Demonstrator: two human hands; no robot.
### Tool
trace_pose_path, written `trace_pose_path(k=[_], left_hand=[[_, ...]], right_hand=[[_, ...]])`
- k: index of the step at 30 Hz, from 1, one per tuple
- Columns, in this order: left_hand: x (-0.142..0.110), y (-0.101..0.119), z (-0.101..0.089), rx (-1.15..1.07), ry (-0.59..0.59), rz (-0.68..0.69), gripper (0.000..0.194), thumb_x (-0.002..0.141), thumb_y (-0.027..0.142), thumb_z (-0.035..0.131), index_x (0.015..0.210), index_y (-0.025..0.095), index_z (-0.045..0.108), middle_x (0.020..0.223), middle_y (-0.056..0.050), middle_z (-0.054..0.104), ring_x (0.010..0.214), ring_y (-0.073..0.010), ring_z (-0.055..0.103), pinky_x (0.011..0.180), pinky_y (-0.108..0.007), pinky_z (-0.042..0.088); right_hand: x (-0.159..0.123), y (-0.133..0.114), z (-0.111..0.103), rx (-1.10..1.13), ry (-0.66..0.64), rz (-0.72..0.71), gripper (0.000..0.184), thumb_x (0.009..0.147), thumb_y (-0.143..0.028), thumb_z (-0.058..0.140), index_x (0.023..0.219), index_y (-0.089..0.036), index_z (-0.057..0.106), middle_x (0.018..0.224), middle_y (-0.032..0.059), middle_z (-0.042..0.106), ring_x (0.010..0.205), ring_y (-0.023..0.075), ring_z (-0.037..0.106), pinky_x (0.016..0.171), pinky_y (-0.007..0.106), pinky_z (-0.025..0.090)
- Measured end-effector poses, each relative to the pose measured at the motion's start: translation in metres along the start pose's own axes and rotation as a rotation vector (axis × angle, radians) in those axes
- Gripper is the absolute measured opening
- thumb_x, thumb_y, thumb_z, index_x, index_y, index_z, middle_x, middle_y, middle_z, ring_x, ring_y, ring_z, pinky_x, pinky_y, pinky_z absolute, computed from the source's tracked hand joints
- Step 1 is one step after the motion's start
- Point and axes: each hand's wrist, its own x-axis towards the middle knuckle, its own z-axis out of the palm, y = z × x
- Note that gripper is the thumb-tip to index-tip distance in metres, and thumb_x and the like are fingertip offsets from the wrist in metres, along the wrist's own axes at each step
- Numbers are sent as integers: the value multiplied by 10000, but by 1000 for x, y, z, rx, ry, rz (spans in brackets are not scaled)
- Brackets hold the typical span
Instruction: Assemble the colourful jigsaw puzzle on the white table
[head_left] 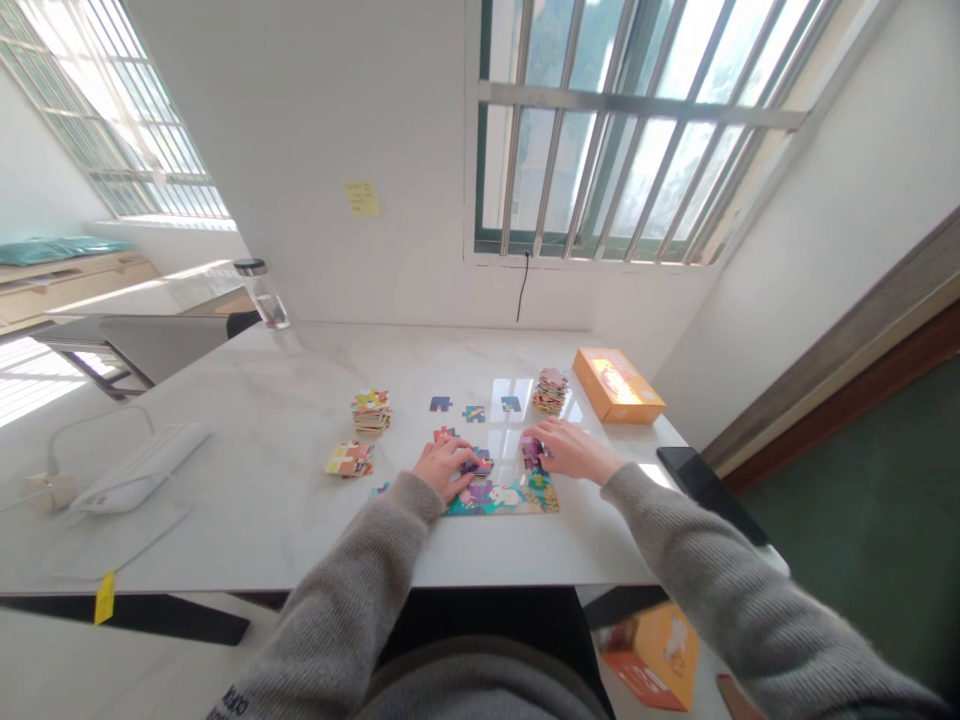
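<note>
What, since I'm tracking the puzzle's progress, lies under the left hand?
Only the white tabletop and the edge of the jigsaw puzzle show around the left hand, with a small pile of pieces by its fingertips. Whatever lies directly under the palm is hidden.

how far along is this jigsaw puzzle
Done: a teal section of jigsaw puzzle looks joined near the table edge. In hand: the right hand touches a purple piece; the left hand rests beside it. Left: loose pieces, a left stack and a right stack.

Grey ribbed knit sleeves (352, 590), dark lettering (229, 702)
</note>
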Motion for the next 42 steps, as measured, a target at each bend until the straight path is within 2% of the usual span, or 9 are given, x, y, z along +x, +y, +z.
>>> trace_pose_path(k=[5,8,13,17,21,24,29,38,42], left_hand=[[0,0,0,-8,1,1,191,845,246,671,1029,269,715,1194,-56,647,1172,-273,547,993,-460,427],[0,1,-2,-8,-7,3,187,849,248,668,1029,270,715,1192,-56,650,1171,-274,552,992,-455,427],[0,1,-2,19,-6,1,183,853,248,670,1027,277,717,1204,-53,648,1175,-274,558,1013,-464,391],[-1,-1,0,21,11,14,173,856,256,668,1020,283,716,1197,-40,650,1159,-249,562,1020,-432,383],[-1,-1,1,17,15,15,170,865,267,658,1026,286,712,1188,-34,653,1140,-238,572,1016,-424,383],[-1,-1,1,12,15,9,171,860,258,660,1021,286,709,1188,-33,653,1132,-240,580,1013,-425,383],[-1,0,0,12,-3,-3,179,853,245,664,1023,279,706,1200,-40,648,1152,-253,582,1010,-443,379],[0,1,-2,16,-10,4,180,857,232,651,1027,269,700,1196,-46,651,1137,-245,585,1004,-437,388],[0,4,-4,7,-26,-11,181,857,223,652,1027,265,700,1205,-53,651,1157,-259,586,1009,-455,382]], right_hand=[[-1,3,1,16,-29,-12,391,803,-85,592,1172,-184,674,964,100,690,948,255,618,844,355,472],[-5,6,3,47,-5,-30,400,834,-67,544,1189,-192,680,1044,106,707,990,249,632,897,381,483],[-26,0,20,146,186,77,369,936,-103,435,1183,-197,693,1226,110,690,1141,251,614,1013,446,493],[-50,-18,40,200,302,188,408,992,-195,403,1335,-227,621,1388,107,616,1283,270,562,1095,509,465],[-64,-31,52,245,293,161,524,972,-155,374,1476,-237,487,1502,98,518,1379,255,495,1135,510,439],[-66,-34,55,230,268,156,564,939,-134,390,1489,-225,475,1523,103,493,1402,257,468,1146,514,420],[-64,-40,52,163,207,183,528,947,-148,389,1459,-190,511,1520,110,497,1421,255,438,1165,511,378],[-60,-49,41,110,199,206,420,1002,-239,405,1394,-202,552,1464,112,554,1368,261,484,1136,485,388],[-59,-53,44,98,201,216,455,1030,-299,380,1465,-209,475,1512,106,505,1410,254,436,1154,483,361]])
